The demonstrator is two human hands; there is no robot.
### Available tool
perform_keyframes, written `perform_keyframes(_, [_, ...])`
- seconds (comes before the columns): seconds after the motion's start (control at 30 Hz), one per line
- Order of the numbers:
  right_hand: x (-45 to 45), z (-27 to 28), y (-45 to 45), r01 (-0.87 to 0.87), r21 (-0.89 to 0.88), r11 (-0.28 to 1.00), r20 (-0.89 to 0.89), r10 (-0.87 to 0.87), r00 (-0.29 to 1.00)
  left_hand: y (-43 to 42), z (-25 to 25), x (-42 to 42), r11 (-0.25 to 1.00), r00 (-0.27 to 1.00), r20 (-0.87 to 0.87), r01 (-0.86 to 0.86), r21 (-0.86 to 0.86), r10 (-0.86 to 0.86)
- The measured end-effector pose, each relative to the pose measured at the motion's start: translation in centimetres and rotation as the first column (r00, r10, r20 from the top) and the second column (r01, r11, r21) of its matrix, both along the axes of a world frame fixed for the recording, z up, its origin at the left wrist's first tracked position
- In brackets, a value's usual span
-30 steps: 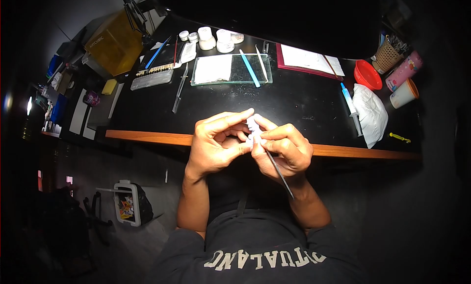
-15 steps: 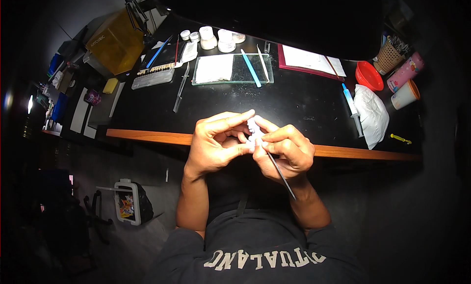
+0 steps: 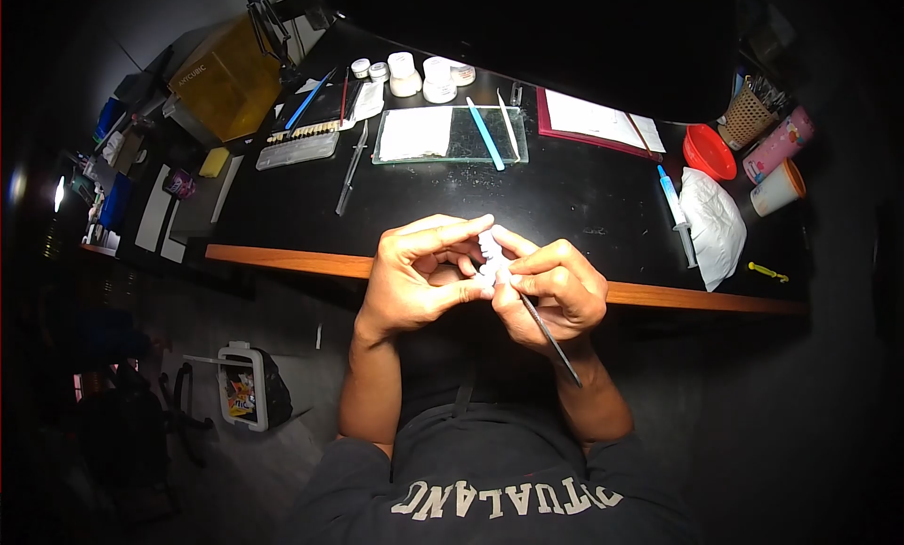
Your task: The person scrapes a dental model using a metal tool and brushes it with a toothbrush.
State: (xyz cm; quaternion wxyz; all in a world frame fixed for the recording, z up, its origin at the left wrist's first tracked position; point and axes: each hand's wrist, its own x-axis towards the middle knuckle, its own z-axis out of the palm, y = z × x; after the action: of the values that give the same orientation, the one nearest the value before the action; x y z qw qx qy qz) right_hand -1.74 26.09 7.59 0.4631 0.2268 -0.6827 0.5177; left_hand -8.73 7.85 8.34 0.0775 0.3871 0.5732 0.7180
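Note:
My left hand [image 3: 411, 272] is closed round a small white dental model [image 3: 490, 253], with fingers at its top and the thumb below. Tooth-like bumps show along the model's side; the rest is covered by fingers or washed out by bright light. My right hand [image 3: 563, 289] pinches a thin, dark-handled tool [image 3: 552, 342], which slants down toward my forearm. The tool's working end is hidden among the fingers at the model, so I cannot tell whether it touches. Right fingertips rest against the model's right side. Both hands are above the near edge of the black desk [image 3: 452, 192].
A glass slab [image 3: 458, 153] bears white paper, a blue-handled tool [image 3: 485, 134] and tweezers. Behind stand several white jars [image 3: 439, 82]. To the left lies a tooth shade guide [image 3: 298, 150]; to the right, a syringe [image 3: 676, 216], white tissue [image 3: 712, 227] and red bowl [image 3: 708, 152].
The tool's handle has swung slightly right, and my right hand has shifted a little right. My left hand keeps nearly the same hold on the model. The whole view has shifted slightly.

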Motion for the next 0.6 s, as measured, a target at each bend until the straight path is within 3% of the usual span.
perform_keyframes(0.6, [0.42, 0.33, 0.17, -0.055, 0.015, 0.998, 0.036, 0.054, 0.998, 0.07, 0.12, 0.05, 1.0, 1.0, 0.02, -0.003, -0.002, 0.003])
